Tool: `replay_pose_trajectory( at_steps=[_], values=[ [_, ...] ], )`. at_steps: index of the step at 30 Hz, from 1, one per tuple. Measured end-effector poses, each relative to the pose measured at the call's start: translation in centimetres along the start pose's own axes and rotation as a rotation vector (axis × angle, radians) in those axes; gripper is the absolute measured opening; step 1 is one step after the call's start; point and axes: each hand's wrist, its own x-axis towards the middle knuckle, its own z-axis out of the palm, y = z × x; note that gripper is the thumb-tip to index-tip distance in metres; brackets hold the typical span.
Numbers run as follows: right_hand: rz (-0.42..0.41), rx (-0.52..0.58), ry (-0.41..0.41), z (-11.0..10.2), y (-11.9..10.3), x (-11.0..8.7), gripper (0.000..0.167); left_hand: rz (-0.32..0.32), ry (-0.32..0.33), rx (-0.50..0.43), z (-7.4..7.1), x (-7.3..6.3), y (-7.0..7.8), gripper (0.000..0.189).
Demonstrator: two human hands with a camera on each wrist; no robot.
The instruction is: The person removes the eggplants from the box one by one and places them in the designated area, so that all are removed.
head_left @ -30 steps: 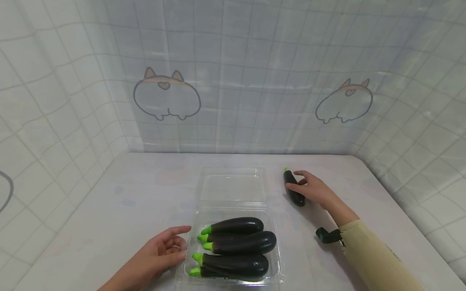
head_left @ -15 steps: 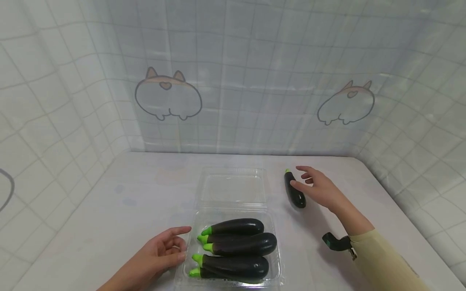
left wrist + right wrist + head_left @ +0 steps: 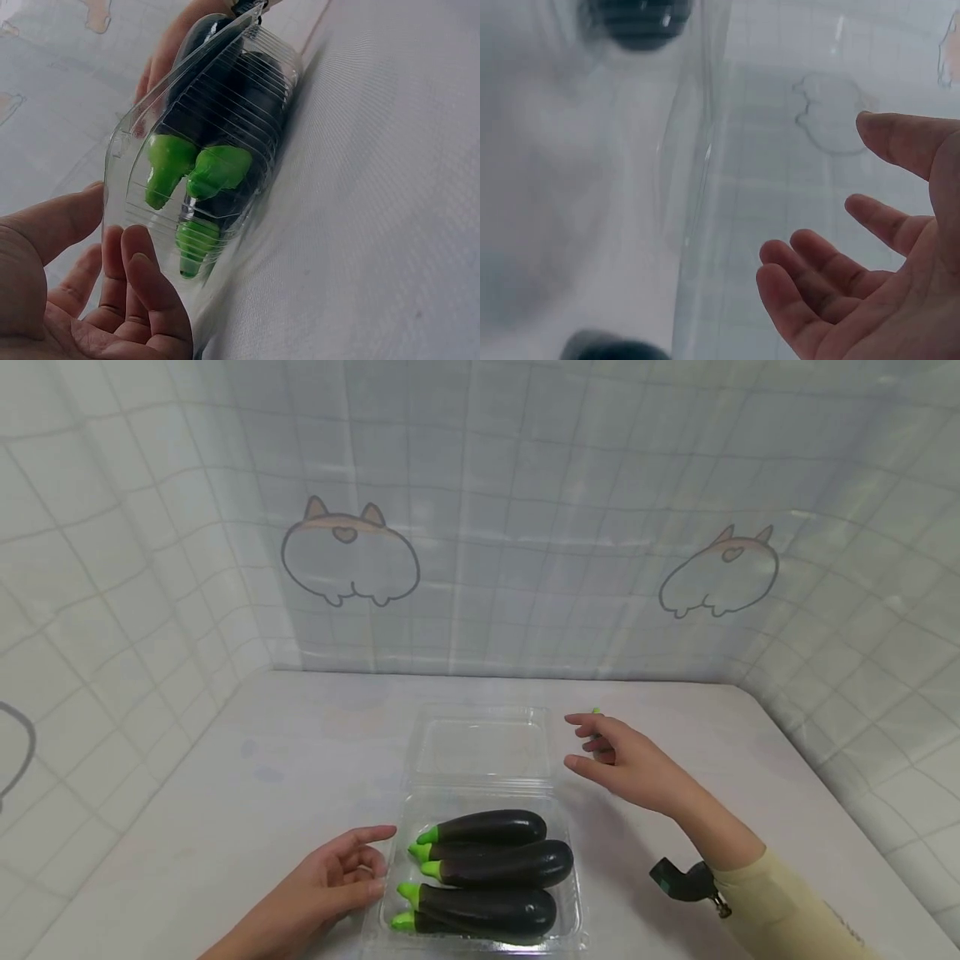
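Several dark eggplants with bright green stems lie side by side in the clear plastic clamshell container. My left hand rests at the container's left side, with thumb and fingertips right at its wall in the left wrist view. To the right of the lid hovers my right hand, fingers loosely bent and nothing between them in the right wrist view. Behind it is a lone eggplant on the table, nearly all hidden in the head view; only its green stem tip shows past the fingers.
The container's lid is folded back flat on the pale table. A grid-patterned curtain surrounds the table at the back and sides. A small black device is strapped at the right wrist.
My right hand has let go of the lone eggplant, lifted off it and moved left, so it now covers it in the head view. The left hand stays in place.
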Motion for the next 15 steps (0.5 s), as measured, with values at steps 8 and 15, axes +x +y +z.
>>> replay_pose_trajectory(
  at_steps=[8,15],
  values=[
    [-0.091,-0.02,-0.091,1.3,-2.1,-0.7,0.06,-0.016,0.019,0.018,0.2,0.0,0.3,0.064],
    [-0.138,-0.011,-0.164,2.4,-3.0,-1.1,0.056,-0.014,0.019,0.008,0.1,0.0,0.1,0.062]
  ],
)
